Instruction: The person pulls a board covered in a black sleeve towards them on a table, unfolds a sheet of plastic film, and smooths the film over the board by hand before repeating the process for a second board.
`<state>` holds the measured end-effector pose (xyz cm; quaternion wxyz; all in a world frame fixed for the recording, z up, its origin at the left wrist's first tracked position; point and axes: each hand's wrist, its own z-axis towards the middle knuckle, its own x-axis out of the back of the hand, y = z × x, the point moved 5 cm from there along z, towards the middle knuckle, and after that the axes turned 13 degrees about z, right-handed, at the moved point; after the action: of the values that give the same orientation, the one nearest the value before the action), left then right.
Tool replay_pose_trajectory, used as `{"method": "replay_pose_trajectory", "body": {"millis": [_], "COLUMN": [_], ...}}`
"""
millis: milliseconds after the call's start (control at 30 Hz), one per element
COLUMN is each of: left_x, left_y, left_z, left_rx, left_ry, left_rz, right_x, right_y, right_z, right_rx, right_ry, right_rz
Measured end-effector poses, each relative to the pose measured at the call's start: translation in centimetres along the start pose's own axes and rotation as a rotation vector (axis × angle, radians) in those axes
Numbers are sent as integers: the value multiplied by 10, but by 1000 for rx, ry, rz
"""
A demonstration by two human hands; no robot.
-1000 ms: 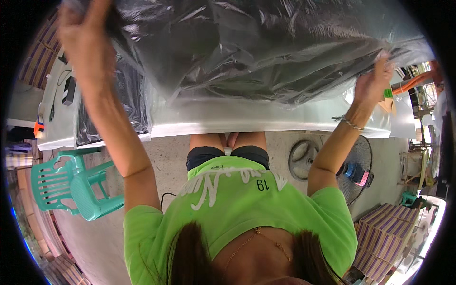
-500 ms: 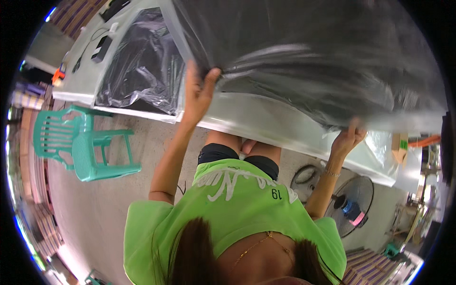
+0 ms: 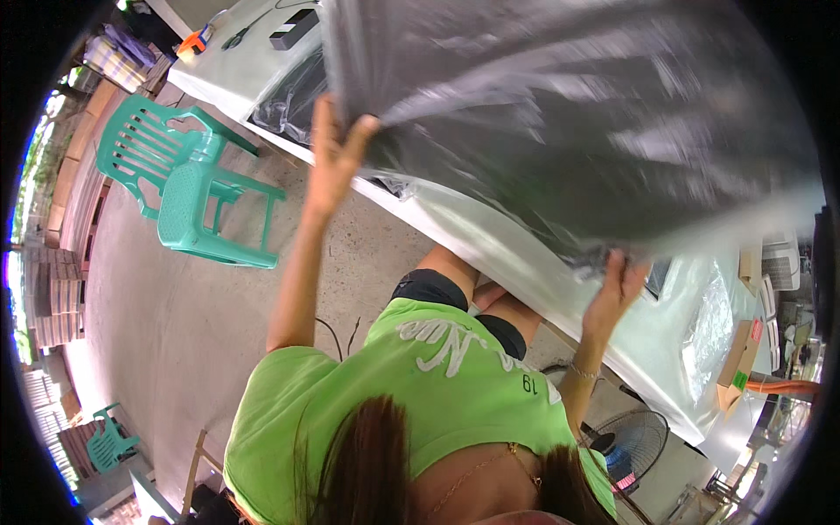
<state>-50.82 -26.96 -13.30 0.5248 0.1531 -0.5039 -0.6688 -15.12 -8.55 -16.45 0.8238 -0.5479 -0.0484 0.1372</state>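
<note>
A large dark sheet in shiny clear plastic (image 3: 542, 149) fills the upper middle of the view, raised above the white table (image 3: 477, 223). Its left near corner is bunched in my left hand (image 3: 334, 162), thumb and fingers closed on it. At the right near edge, my right hand (image 3: 612, 293) grips the plastic, which is crumpled by the fingertips. The sheet's far edge is out of view, and its right side is blurred by motion. Another dark plastic-covered piece (image 3: 293, 101) lies on the table, partly hidden behind the raised sheet and my left hand.
At the table's left end are a black box (image 3: 294, 30), scissors (image 3: 234, 40) and an orange tool (image 3: 192, 44). A green plastic chair (image 3: 188, 197) stands left. Clear film (image 3: 707, 328) and a cardboard box (image 3: 739, 363) lie right. A fan (image 3: 634, 446) stands below the table's right end.
The sheet has lifted and swung to the right, with both hands still on it. My view has turned rightward, so the table slants more and its right end shows further.
</note>
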Motion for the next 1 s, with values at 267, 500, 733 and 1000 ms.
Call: {"method": "replay_pose_trajectory", "body": {"millis": [267, 500, 733, 1000], "left_x": [143, 162, 142, 133], "left_y": [-117, -217, -280, -256], "left_z": [108, 179, 197, 172], "left_rx": [99, 168, 240, 5], "left_ry": [-65, -323, -500, -256], "left_rz": [206, 468, 463, 759], "right_x": [-208, -291, -286, -247], "right_y": [9, 106, 128, 80], "right_z": [22, 8, 4, -12], "right_rx": [-103, -276, -374, -474], "right_ry": [-514, -418, -453, -572], "right_rz": [250, 418, 120, -61]}}
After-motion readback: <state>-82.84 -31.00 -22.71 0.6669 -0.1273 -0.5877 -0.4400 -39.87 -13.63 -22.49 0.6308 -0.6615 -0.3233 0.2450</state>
